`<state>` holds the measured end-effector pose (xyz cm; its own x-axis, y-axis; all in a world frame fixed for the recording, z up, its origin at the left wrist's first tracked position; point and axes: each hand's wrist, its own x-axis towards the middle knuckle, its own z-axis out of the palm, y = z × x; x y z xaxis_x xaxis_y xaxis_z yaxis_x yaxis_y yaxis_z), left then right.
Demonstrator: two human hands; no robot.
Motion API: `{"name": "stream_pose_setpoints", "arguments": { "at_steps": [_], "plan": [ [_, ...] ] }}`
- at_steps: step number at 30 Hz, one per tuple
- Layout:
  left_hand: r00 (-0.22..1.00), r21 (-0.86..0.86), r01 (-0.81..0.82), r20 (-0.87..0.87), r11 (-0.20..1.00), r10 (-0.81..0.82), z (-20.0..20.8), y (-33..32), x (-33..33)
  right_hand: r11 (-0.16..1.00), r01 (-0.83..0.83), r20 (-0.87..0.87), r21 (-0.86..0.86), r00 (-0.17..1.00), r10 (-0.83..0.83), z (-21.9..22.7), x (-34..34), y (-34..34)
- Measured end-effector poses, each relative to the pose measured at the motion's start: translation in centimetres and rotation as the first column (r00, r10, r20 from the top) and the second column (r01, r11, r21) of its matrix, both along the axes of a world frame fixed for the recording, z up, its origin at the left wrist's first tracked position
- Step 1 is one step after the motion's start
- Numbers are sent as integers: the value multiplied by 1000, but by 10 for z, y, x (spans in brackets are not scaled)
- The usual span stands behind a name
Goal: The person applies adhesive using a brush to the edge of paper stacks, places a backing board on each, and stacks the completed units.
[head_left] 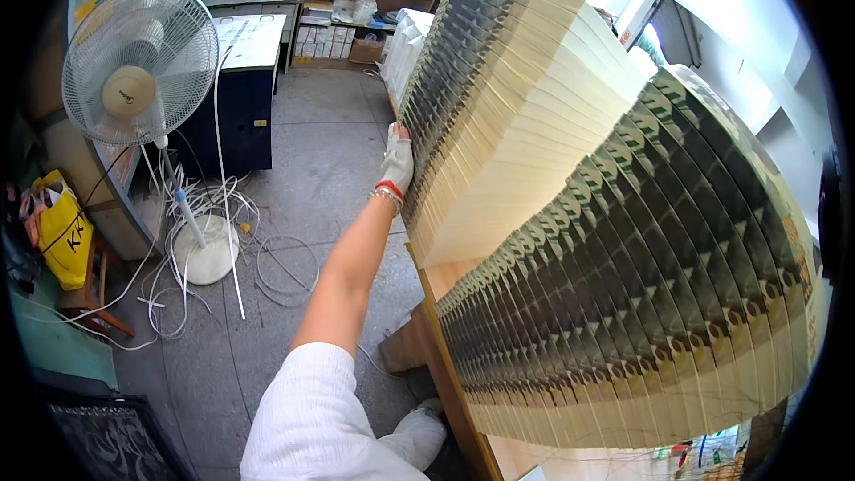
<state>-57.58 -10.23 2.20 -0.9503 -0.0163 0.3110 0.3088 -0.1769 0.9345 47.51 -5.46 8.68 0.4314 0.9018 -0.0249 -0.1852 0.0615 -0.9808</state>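
Observation:
My left hand [397, 162], in a white glove with bare fingertips and a red cuff, lies against the side of the far tall stack of printed paper [508, 80]. Its fingers look extended along the stack, though they are partly hidden. The cream sheets carry dark printed patterns along their left face. Closer to me, a second stack of printed paper [623, 285] fans out in curved layers on the same wooden table [445, 365]. A pale gap runs between the two stacks. My right hand is out of view.
A standing fan [134, 93] is at the left, with tangled white cables [214, 214] around its base. A yellow bag [64, 232] rests on a wooden stool [93, 289]. Behind are a dark desk [240, 116] and shelves [356, 27] with boxes. Grey floor [312, 142] lies left of the table.

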Motion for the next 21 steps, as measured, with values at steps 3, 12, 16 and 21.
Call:
{"name": "stream_pose_setpoints", "arguments": {
  "at_steps": [3, 12, 16, 21],
  "plan": [
    [996, -80, -17, 91, 997, 25, 2, 0, -29, 1000, 19, 8, -14, 1000, -19, 1, -6, -8],
    [929, 34, -194, -314, 980, 195, 79, 1, -27, 998, 58, -4, -11, 998, -58, -13, -9, -35],
    [812, -38, -256, -550, 966, 194, 110, -9, -63, 1000, 26, -21, -10, 999, -26, -24, -15, -24],
    [817, 228, -336, -412, 914, 403, 179, -11, -28, 998, 67, 0, 4, 998, -67, -31, -3, -51]
  ]
}}
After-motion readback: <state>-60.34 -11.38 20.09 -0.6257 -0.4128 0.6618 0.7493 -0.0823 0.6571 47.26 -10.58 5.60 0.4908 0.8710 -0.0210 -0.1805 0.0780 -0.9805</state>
